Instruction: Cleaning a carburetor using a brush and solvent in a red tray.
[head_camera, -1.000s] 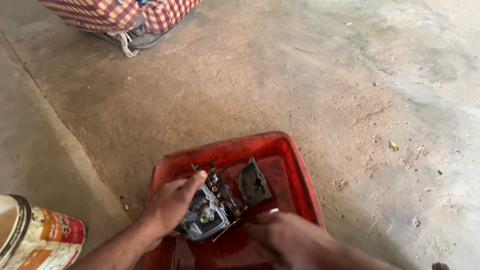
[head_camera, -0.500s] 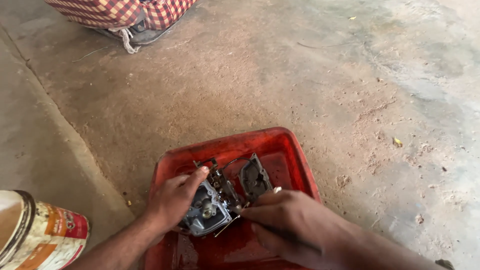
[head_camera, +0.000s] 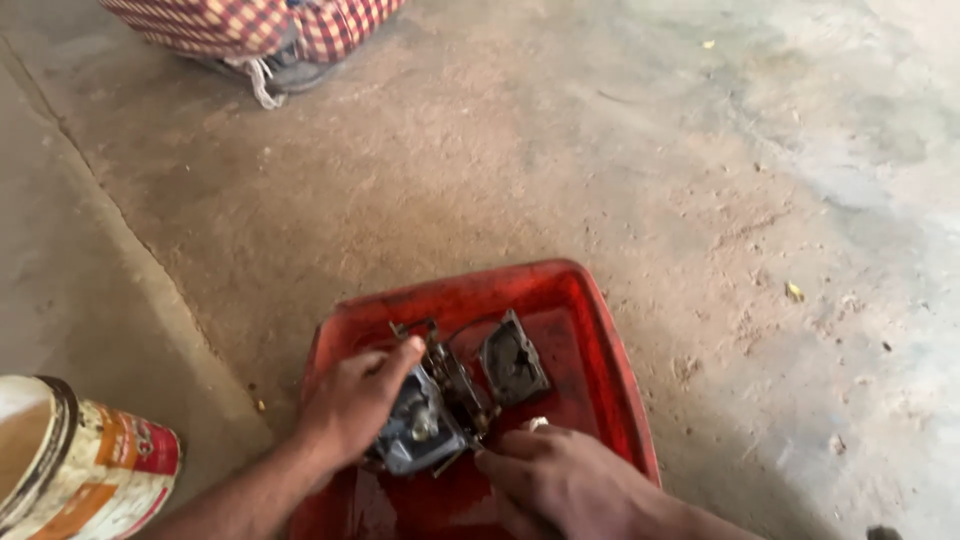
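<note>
A red plastic tray (head_camera: 590, 330) lies on the concrete floor in front of me. Over it my left hand (head_camera: 350, 400) grips a grey metal engine part (head_camera: 425, 425), a carburetor-like body with small fittings. A dark square cover plate (head_camera: 513, 357) hangs beside it, still joined by a thin link. My right hand (head_camera: 565, 480) is at the part's lower right edge, its fingers curled against the metal; what the fingertips pinch is hidden.
An old tin can (head_camera: 75, 465) with a worn orange and white label lies at the lower left. A person in red checked cloth and a shoe (head_camera: 270, 65) is at the top. Dusty concrete floor (head_camera: 700, 180) stretches to the right.
My right hand has come up from the lower edge and now touches the part. The view has shifted slightly; my left hand keeps its hold.
</note>
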